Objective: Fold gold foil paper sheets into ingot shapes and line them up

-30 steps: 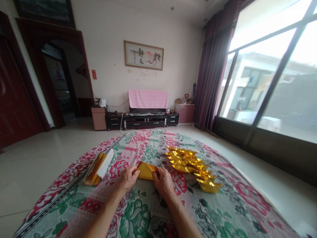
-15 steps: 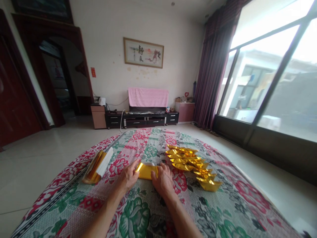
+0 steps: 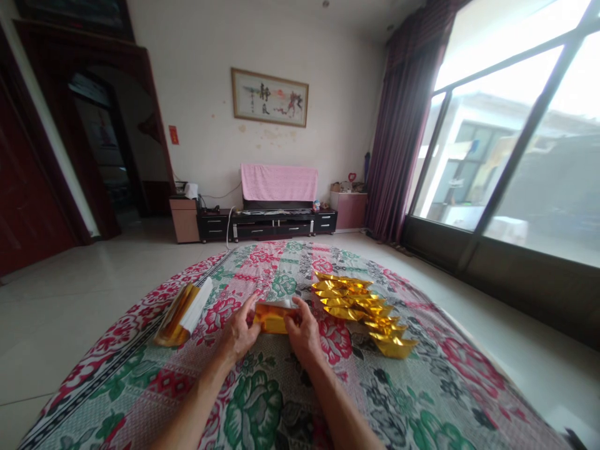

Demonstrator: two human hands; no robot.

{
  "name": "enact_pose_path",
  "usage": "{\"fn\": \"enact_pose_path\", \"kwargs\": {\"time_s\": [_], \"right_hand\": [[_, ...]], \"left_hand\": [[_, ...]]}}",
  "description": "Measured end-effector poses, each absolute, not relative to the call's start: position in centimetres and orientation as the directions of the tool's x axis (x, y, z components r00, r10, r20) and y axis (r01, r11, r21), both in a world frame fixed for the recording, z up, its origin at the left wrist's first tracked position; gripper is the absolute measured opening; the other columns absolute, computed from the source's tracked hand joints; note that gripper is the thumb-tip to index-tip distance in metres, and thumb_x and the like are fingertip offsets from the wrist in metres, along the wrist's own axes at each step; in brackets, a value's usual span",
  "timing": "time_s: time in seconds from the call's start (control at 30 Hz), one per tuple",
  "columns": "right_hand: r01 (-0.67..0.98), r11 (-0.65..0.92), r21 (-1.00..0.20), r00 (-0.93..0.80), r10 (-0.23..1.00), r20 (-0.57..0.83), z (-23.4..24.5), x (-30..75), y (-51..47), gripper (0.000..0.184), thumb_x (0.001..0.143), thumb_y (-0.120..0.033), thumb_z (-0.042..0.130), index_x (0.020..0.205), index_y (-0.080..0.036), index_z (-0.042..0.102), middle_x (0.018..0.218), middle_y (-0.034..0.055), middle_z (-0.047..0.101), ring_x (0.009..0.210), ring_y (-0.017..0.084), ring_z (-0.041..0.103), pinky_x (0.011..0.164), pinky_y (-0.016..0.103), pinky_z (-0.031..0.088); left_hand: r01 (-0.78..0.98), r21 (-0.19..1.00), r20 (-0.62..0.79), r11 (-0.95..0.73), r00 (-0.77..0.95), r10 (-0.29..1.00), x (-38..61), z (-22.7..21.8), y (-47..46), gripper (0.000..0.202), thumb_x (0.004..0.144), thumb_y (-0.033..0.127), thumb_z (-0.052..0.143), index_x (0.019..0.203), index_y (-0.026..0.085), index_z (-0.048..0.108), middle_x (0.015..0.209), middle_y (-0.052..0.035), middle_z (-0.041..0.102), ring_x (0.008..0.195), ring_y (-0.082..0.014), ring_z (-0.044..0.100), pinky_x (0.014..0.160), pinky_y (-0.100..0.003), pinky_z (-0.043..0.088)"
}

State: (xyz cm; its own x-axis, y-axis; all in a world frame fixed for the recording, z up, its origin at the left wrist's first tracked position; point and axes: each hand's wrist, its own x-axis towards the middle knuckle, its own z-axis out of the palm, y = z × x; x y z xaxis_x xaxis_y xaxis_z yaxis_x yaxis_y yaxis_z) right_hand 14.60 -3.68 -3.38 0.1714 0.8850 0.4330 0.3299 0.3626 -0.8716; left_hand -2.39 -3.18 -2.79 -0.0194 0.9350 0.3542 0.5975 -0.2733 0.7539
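Observation:
A sheet of gold foil paper, with a whitish strip along its far edge, lies between my hands, low over the flowered cloth. My left hand grips its left end, thumb in front and fingers behind. At the right end my right hand pinches it the same way. To the right sit several folded gold paper ingots, nested in overlapping rows. On the left is a stack of gold foil sheets with a white sheet along its side.
A flowered cloth in red, green and white covers the rounded table. Beyond it, a low black TV cabinet stands at the wall, with a pink cloth draped above. Large windows and a purple curtain are on the right.
The gold paper, flatter before, now has its far edge raised and curled toward me. Both thumbs have come to its near side. The ingots and the stack stay put.

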Motion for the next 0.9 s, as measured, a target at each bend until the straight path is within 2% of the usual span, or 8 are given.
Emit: {"fn": "enact_pose_path", "kwargs": {"time_s": [0.1, 0.17, 0.23, 0.3, 0.43, 0.6, 0.73, 0.9], "right_hand": [[0.2, 0.36, -0.911, 0.171, 0.903, 0.394, -3.1, 14.6, -3.6, 0.042, 0.07, -0.026, 0.05, 0.11, -0.013, 0.054, 0.068, -0.0016, 0.058, 0.056, 0.011, 0.049, 0.055, 0.021, 0.043], [0.094, 0.357, -0.929, 0.156, 0.917, 0.368, -2.9, 14.6, -3.5, 0.043, 0.07, -0.027, 0.051, 0.111, -0.014, 0.053, 0.073, -0.0006, 0.059, 0.059, 0.011, 0.051, 0.057, 0.021, 0.045], [0.009, 0.349, -0.937, 0.146, 0.926, 0.347, -2.8, 14.6, -3.5, 0.044, 0.069, -0.028, 0.052, 0.111, -0.015, 0.052, 0.077, 0.0003, 0.06, 0.062, 0.011, 0.053, 0.059, 0.022, 0.047], [-0.039, 0.339, -0.94, 0.134, 0.934, 0.331, -2.8, 14.5, -3.5, 0.044, 0.068, -0.028, 0.053, 0.111, -0.015, 0.052, 0.078, 0.0006, 0.061, 0.065, 0.012, 0.055, 0.062, 0.022, 0.048], [-0.114, 0.325, -0.939, 0.093, 0.944, 0.316, -2.9, 14.4, -3.5, 0.045, 0.067, -0.025, 0.055, 0.111, -0.016, 0.052, 0.082, 0.0011, 0.063, 0.069, 0.013, 0.058, 0.066, 0.023, 0.049], [-0.205, 0.273, -0.94, 0.02, 0.961, 0.275, -2.1, 14.7, -4.1, 0.045, 0.068, -0.031, 0.057, 0.112, -0.018, 0.055, 0.088, 0.0027, 0.066, 0.076, 0.017, 0.061, 0.071, 0.028, 0.05], [-0.15, 0.252, -0.956, 0.01, 0.967, 0.253, -1.1, 15.3, -5.0, 0.033, 0.07, -0.041, 0.06, 0.093, -0.018, 0.066, 0.082, 0.0023, 0.067, 0.077, 0.019, 0.061, 0.069, 0.027, 0.049], [-0.136, 0.211, -0.968, 0.024, 0.977, 0.21, -1.3, 15.4, -5.0, 0.033, 0.069, -0.047, 0.061, 0.082, -0.016, 0.067, 0.071, 0.0, 0.064, 0.065, 0.015, 0.056, 0.06, 0.023, 0.044]], "left_hand": [[0.506, 0.822, 0.353, -0.261, -0.094, 0.931, -2.2, -2.4, -3.3, 0.073, 0.067, 0.025, 0.059, 0.135, 0.016, 0.034, 0.117, -0.0129, 0.056, 0.1, -0.0226, 0.058, 0.087, -0.034, 0.045], [0.417, 0.875, 0.315, -0.246, -0.105, 0.943, -2.2, -2.3, -3.3, 0.078, 0.066, 0.03, 0.062, 0.136, 0.015, 0.031, 0.123, -0.0152, 0.054, 0.104, -0.0246, 0.057, 0.088, -0.035, 0.045], [0.294, 0.928, 0.262, -0.228, -0.082, 0.962, -2.1, -2.2, -3.2, 0.076, 0.067, 0.035, 0.063, 0.134, 0.015, 0.033, 0.117, -0.0143, 0.059, 0.103, -0.0248, 0.058, 0.086, -0.035, 0.046], [0.172, 0.964, 0.215, -0.203, -0.053, 0.975, -2.0, -2.0, -3.2, 0.069, 0.068, 0.04, 0.064, 0.128, 0.014, 0.043, 0.108, -0.0108, 0.064, 0.099, -0.0238, 0.06, 0.083, -0.032, 0.048], [0.021, 0.99, 0.141, -0.14, -0.029, 0.99, -2.0, -1.9, -3.2, 0.045, 0.066, 0.042, 0.066, 0.098, 0.012, 0.061, 0.089, -0.0049, 0.069, 0.085, -0.0206, 0.064, 0.078, -0.029, 0.049], [-0.124, 0.988, 0.088, -0.089, -0.013, 0.996, -2.1, -2.3, -3.2, 0.038, 0.062, 0.039, 0.069, 0.088, 0.013, 0.062, 0.077, -0.0029, 0.069, 0.071, -0.0172, 0.064, 0.069, -0.027, 0.05], [-0.1, 0.991, 0.081, -0.084, -0.037, 0.996, -2.2, -2.2, -3.3, 0.037, 0.06, 0.04, 0.07, 0.084, 0.014, 0.061, 0.074, -0.0011, 0.068, 0.066, -0.0155, 0.063, 0.062, -0.025, 0.049], [-0.168, 0.984, 0.057, -0.064, -0.049, 0.997, -2.4, -2.0, -3.4, 0.035, 0.059, 0.04, 0.071, 0.08, 0.014, 0.062, 0.068, 0.0012, 0.067, 0.061, -0.0135, 0.062, 0.061, -0.024, 0.049]]}}
